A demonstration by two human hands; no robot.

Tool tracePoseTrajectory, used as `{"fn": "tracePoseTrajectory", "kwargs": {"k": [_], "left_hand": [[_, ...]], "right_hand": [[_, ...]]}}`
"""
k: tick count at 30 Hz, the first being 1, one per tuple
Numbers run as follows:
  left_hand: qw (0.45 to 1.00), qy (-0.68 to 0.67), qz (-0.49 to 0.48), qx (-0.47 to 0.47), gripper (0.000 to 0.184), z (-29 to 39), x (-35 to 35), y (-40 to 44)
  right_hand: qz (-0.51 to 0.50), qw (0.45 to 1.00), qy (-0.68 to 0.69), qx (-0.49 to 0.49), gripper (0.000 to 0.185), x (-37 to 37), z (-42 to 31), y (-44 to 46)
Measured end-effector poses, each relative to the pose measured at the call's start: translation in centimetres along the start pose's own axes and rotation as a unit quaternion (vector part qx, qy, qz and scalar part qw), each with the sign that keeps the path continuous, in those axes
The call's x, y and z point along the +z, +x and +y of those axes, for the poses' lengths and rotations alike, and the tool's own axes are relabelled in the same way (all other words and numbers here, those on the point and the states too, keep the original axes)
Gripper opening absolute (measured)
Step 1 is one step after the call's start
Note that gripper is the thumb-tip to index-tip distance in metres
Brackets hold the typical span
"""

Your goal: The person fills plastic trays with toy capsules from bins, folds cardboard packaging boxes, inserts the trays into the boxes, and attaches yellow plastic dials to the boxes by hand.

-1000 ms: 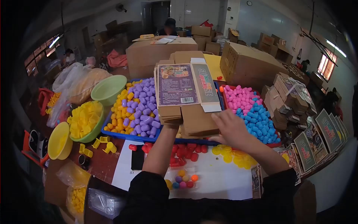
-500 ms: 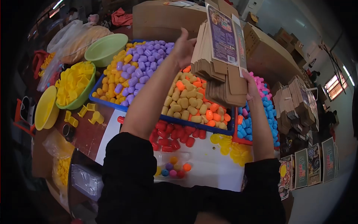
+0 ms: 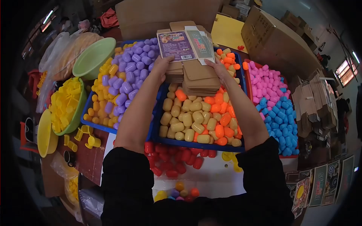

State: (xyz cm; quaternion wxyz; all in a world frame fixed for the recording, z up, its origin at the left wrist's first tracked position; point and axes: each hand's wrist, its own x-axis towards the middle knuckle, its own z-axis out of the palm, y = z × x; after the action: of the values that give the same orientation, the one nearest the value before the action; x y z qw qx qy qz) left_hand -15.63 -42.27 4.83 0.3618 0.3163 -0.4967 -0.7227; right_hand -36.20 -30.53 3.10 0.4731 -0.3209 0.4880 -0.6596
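Observation:
A stack of flattened cardboard boxes [image 3: 201,77] lies level between my two hands, above the trays. Its top piece carries a purple printed panel with a barcode and a grey-green one. My left hand [image 3: 163,67] grips the stack's left edge, thumb on top and fingers underneath. On the right edge, my right hand [image 3: 218,69] holds on in the same way. Just below is a blue tray [image 3: 196,145] of tan and orange plastic capsules [image 3: 187,119]. Purple capsules [image 3: 130,77] fill the tray beside my left forearm.
Pink capsules [image 3: 264,81] and blue capsules [image 3: 281,122] fill a red tray at right. Red capsules [image 3: 171,160] lie on the white surface in front. Green bowls [image 3: 94,56] and yellow parts stand left. Large cartons [image 3: 269,35] rise behind; folded boxes [image 3: 311,100] are stacked at right.
The stack has moved left and tipped from upright to flat. My left hand, open and apart from it before, now grips its left side. The view has shifted.

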Motion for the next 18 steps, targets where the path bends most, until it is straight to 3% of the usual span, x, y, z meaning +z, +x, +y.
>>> {"fn": "tracePoseTrajectory", "kwargs": {"k": [2, 3, 5, 6, 8, 10, 11, 13, 15, 17, 18], "left_hand": [[0.986, 0.144, 0.018, 0.082, 0.043, 0.4, 0.2, -1.2], [0.986, 0.146, 0.020, 0.079, 0.043, -0.1, 0.2, -0.9], [0.893, 0.374, 0.121, 0.218, 0.053, -1.1, 0.1, -0.7], [0.894, 0.375, 0.120, 0.215, 0.053, -1.4, -0.1, -0.5], [0.807, 0.478, 0.159, 0.308, 0.059, -1.6, -0.1, 0.0], [0.836, 0.458, 0.140, 0.270, 0.059, -0.5, 0.7, -0.9], [0.859, 0.441, 0.123, 0.232, 0.059, 0.1, 1.1, -1.5], [0.862, 0.437, 0.111, 0.233, 0.059, 0.3, 1.1, -1.7], [0.863, 0.436, 0.104, 0.233, 0.059, 0.5, 0.7, -2.1], [0.911, 0.327, 0.060, 0.243, 0.062, 1.1, 0.6, -2.4], [0.912, 0.326, 0.054, 0.243, 0.062, 2.2, 1.2, -3.7]], "right_hand": [[0.009, 1.000, 0.011, 0.018, 0.065, -0.3, 1.3, 0.4], [0.026, 0.999, -0.034, 0.024, 0.067, -0.4, 1.4, 0.6], [0.041, 0.996, -0.078, 0.033, 0.070, -0.5, 1.5, 0.9], [0.031, 0.987, -0.155, -0.004, 0.074, -0.3, 0.7, 0.6], [0.025, 0.971, -0.235, -0.041, 0.079, -0.3, 0.3, 0.5], [0.016, 0.870, -0.453, -0.193, 0.073, 0.1, 1.0, 0.7], [0.021, 0.869, -0.455, -0.192, 0.073, -0.1, 0.8, 0.4], [0.133, 0.823, -0.549, -0.057, 0.060, 1.9, -2.5, -1.6], [0.154, 0.808, -0.561, -0.096, 0.060, 3.3, -4.3, -3.4], [0.179, 0.790, -0.570, -0.136, 0.061, 4.5, -6.1, -5.5], [0.214, 0.776, -0.560, -0.198, 0.060, 4.8, -6.9, -6.9]]}}
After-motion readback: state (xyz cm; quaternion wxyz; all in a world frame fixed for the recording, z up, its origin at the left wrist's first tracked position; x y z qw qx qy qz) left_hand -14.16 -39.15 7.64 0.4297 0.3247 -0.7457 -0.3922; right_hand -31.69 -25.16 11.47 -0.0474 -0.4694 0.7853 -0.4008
